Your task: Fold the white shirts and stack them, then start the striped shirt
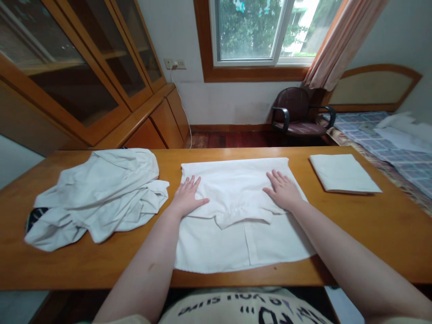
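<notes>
A white cloth garment (216, 247), like a shirt or coat, lies partly folded on the table in front of me. Its upper part is doubled over toward me, and the folded layer is wrinkled near the middle. On the left side of that layer, my left hand (188, 196) rests flat with fingers spread. My right hand (282, 191) lies flat on the right side, its fingers also apart. Neither hand grips the cloth. To the left is a crumpled white garment (104, 193) with a dark patch at its near left end. A neatly folded white cloth item (342, 173) lies at the right.
The wooden table (364, 234) spans the view. Beyond it stand a glass-doored cabinet (111, 49), an office chair (295, 112) under the window (249, 31), and a bed (388, 130) at the right. A white cord (184, 108) hangs from the wall socket.
</notes>
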Motion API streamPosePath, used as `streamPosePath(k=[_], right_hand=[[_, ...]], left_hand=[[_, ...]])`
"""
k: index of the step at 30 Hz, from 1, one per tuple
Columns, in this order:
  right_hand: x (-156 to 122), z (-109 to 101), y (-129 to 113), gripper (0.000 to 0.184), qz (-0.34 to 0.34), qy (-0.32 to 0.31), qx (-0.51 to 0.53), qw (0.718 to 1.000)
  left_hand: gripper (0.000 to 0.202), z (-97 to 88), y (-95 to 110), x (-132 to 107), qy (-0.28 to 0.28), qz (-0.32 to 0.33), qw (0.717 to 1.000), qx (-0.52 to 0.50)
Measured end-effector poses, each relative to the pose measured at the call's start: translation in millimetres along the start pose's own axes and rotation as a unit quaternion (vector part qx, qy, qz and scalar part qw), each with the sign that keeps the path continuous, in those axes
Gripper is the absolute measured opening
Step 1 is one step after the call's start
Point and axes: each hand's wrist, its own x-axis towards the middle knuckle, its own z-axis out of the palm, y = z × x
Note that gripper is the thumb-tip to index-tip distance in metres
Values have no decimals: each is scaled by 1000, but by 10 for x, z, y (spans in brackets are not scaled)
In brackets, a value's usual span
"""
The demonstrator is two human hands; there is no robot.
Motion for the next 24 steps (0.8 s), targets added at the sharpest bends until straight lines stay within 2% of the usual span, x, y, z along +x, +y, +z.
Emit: streamPosePath(k=[3,6,8,10,13,16,18,21,24], right_hand=[[-66,-1,155,79,47,-3,-37,998],[-80,2,155,80,55,-11,-63,996],[-78,-1,124,79,55,-12,-72,996],[-75,-10,102,79,54,-14,-77,996],[-73,-24,99,79,55,-17,-72,996],[-72,-33,107,79,60,-21,-65,996],[-71,-36,108,79,61,-22,-63,996],[-69,-35,106,80,61,-23,-65,996],[-69,-31,108,81,64,-26,-70,995]], left_hand=[[100,-41,5,-12,-29,1,1000,4],[108,-139,80,19,-86,-19,996,20],[111,-238,223,91,-113,-49,992,35],[102,-328,465,210,-93,-49,994,44],[81,-350,963,434,-15,72,997,32],[75,-205,1441,638,-8,172,985,19],[73,-69,1638,737,-10,229,973,22],[68,92,1665,823,0,248,969,25],[66,163,1401,823,41,215,975,22]])
